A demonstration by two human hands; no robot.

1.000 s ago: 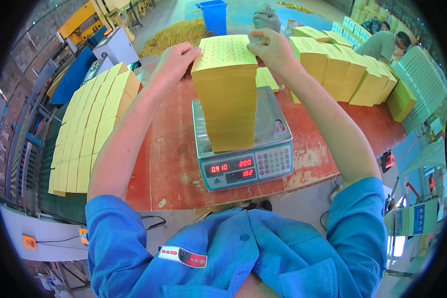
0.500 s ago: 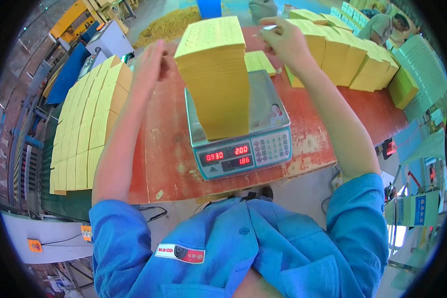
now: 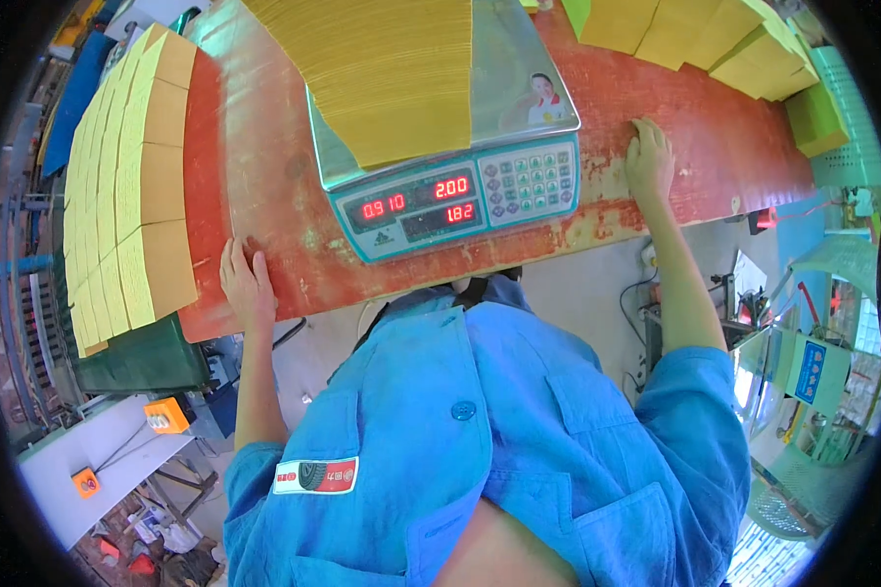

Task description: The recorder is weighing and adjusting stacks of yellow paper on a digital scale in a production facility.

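Observation:
A tall stack of yellow paper sheets stands on the metal pan of a digital weighing scale, its top cut off by the upper edge of the view. Red digits glow on the scale's front panel, beside a keypad. To the left of the scale, my left hand rests on the edge of the red table, fingers stretched out and nothing in them. My right hand is on the tabletop to the right of the scale. Its fingers are curled, and what they may hold is hidden. Neither hand touches the stack.
Yellow paper blocks stand in rows at the left, by the worn red table. More yellow stacks line the far right, beside a pale green perforated panel. A white bench with orange switch boxes lies at lower left.
Both hands have come down from beside the top of the stack to the tabletop. The view has tipped downward, and the scale's red readout has dropped slightly.

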